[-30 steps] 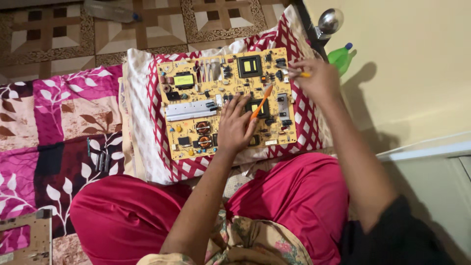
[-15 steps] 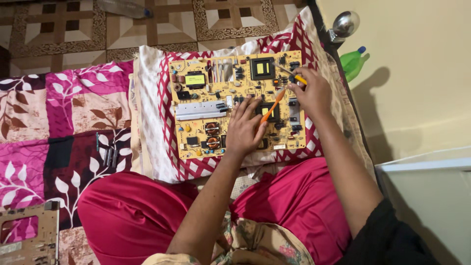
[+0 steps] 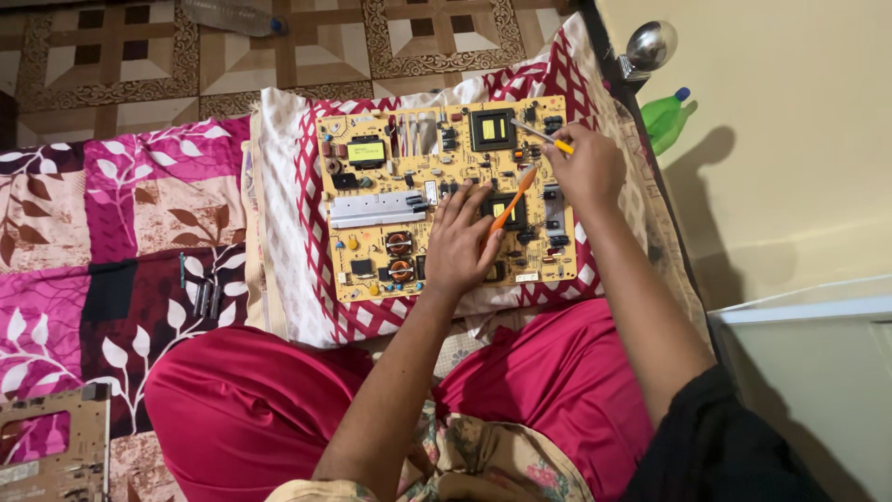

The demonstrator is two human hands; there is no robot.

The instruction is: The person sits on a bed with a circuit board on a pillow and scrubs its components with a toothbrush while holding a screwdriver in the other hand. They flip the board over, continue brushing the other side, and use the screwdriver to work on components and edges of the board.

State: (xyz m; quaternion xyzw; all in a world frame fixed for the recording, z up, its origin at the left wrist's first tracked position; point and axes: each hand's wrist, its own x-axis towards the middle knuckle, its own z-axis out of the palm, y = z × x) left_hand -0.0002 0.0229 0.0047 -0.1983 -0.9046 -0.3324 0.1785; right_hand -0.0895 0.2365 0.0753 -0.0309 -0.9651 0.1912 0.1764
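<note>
A yellow circuit board [image 3: 372, 256] with coils, heat sinks and black parts lies on a red-and-white cloth [image 3: 288, 242] in front of my crossed legs. My left hand [image 3: 460, 246] rests flat on the board's lower middle, with a thin orange tool [image 3: 514, 200] held between its fingers and pointing up to the right. My right hand [image 3: 587, 169] is at the board's upper right corner and grips a yellow-handled tool [image 3: 541, 135] whose metal shaft points left over the board.
A flowered pink sheet [image 3: 111, 242] covers the floor on the left, with small dark parts [image 3: 204, 297] on it. Another board [image 3: 56, 451] lies at the bottom left. A clear bottle [image 3: 232, 17], a green bottle [image 3: 671, 116] and a metal knob [image 3: 650, 45] stand near the wall.
The view has shifted, so the board sits lower and more central. My right hand has moved down onto the board's upper right corner. My left hand stays on the board.
</note>
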